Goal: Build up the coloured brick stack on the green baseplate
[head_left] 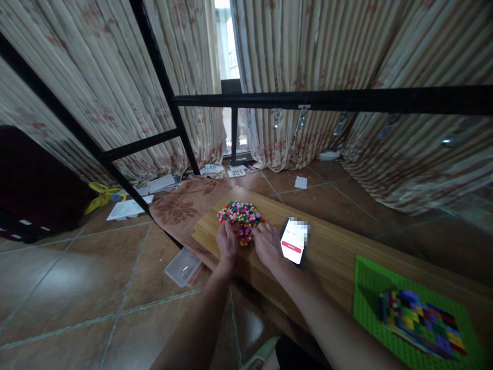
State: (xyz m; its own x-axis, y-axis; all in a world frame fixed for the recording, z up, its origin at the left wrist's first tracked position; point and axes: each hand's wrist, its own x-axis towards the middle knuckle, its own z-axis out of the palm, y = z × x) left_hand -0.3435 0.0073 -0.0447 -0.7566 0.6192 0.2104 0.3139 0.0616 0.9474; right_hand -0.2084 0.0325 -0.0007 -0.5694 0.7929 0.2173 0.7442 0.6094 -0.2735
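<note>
Both hands rest on the near edge of a pile of small coloured bricks (239, 215) on the wooden board (331, 252). The left hand (227, 241) and right hand (266, 243) have fingers curled into the bricks; whether they grip any, I cannot tell. A lit phone (294, 240) lies just right of the right hand.

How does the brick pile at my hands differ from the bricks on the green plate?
The brick pile is a loose heap lying on the wooden board; the built bricks are joined into a flat slab on the green plate. The left hand and right hand touch the pile; the slab is untouched, nearer the camera. Both are multicoloured.
</note>
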